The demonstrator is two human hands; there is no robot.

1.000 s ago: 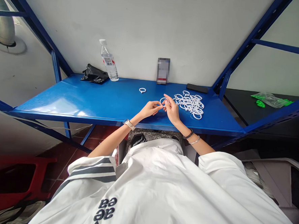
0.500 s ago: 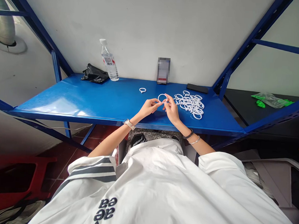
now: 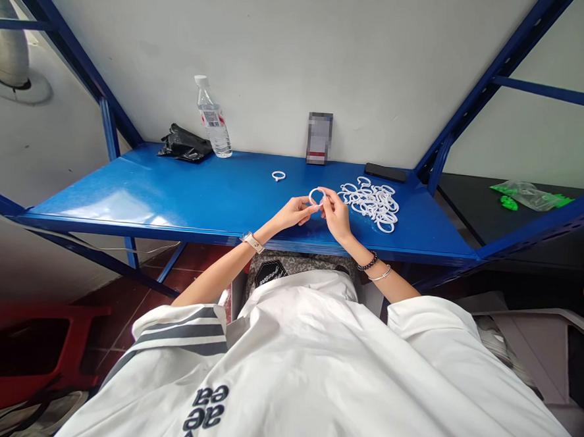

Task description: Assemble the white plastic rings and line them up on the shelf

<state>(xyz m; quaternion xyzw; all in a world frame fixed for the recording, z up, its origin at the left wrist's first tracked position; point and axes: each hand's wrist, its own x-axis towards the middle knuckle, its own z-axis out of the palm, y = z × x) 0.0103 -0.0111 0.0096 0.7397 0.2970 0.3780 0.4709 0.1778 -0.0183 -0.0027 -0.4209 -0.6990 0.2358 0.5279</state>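
We pinch one white plastic ring [image 3: 316, 195] between left hand [image 3: 295, 213] and right hand [image 3: 336, 216] above the blue shelf [image 3: 185, 192]; one finished-looking ring [image 3: 278, 175] lies apart, a heap of rings [image 3: 372, 202] remains.

A person in a loose white short-sleeved shirt with grey stripes on the left sleeve [image 3: 181, 334] and dark lettering low on the front. The left wrist wears a light-coloured watch [image 3: 252, 242]; the right wrist wears a dark beaded bracelet [image 3: 367, 261] and a thin silver bangle [image 3: 380, 275].
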